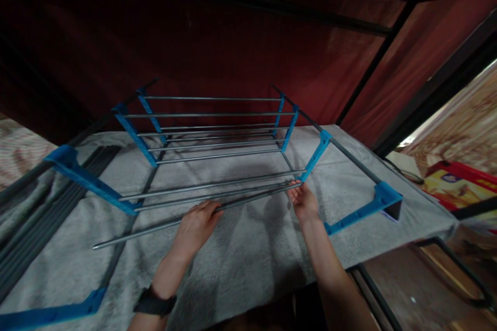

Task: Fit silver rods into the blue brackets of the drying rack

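Observation:
My left hand [197, 225] is closed around the middle of a loose grey metal tube [155, 227], whose left end sticks out free over the cloth. My right hand [303, 199] is near the tube's other end, fingers curled up from below at the lower end of a blue plastic bracket [316, 155]. The fingers there partly hide the joint. Behind them stands a rack frame [221, 114], with grey rods spanning between pairs of blue brackets. At near left and near right, a blue bracket [54, 313] and another blue bracket [349, 214] have no rods between them.
Several grey tubes [50, 217] lie bundled at the left on the grey cloth [240, 269]. A dark red curtain [217, 36] hangs behind, framed by black bars. To the right are a red and yellow box [462, 189] and a dark metal frame [458, 269].

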Available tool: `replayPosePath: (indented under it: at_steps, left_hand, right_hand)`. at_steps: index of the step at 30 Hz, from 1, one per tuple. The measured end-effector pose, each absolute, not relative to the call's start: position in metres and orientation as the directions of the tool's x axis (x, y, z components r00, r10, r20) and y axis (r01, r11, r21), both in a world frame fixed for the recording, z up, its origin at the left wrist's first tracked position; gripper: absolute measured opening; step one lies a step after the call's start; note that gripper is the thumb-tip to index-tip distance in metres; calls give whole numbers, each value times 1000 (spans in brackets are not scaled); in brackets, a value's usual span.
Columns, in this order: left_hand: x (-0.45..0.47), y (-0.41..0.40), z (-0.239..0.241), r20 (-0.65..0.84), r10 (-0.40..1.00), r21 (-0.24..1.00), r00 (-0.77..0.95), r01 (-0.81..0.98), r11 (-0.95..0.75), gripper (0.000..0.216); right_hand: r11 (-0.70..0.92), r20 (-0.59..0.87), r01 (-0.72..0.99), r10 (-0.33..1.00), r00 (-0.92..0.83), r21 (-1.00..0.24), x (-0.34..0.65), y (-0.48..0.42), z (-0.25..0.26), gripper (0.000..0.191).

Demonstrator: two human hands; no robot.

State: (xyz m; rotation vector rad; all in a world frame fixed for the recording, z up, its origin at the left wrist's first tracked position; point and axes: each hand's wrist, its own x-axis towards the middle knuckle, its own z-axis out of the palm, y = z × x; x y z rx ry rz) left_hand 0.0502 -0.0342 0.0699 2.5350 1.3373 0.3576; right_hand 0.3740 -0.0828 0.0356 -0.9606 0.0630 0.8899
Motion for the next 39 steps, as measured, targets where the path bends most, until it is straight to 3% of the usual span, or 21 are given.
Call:
replayPosePath:
  at_steps: [12,19,27,31,39]
  left_hand:
    - [52,-36,73,244,799,218,550,772,-598,33]
    - [54,-38,81,225,795,172,563,780,-601,37]
    - [55,-34,76,309,784,216,539,763,-609,37]
    - [58,-33,74,350,763,208,543,749,-629,37]
    - [57,-30,68,413,715,202,564,709,-675,33]
  right_hand:
    - [306,-352,-671,665,658,-675,375,-79,37,15]
    - [318,-348,-670,663,663,-670,376,-83,45,14]
    - [371,-204,-572,682,703,-731,365,-82,53,11]
    - [327,-225,-600,713,663,-730,359,-80,53,20]
    - [290,-226,-638,766,602,-714,359,-81,56,19]
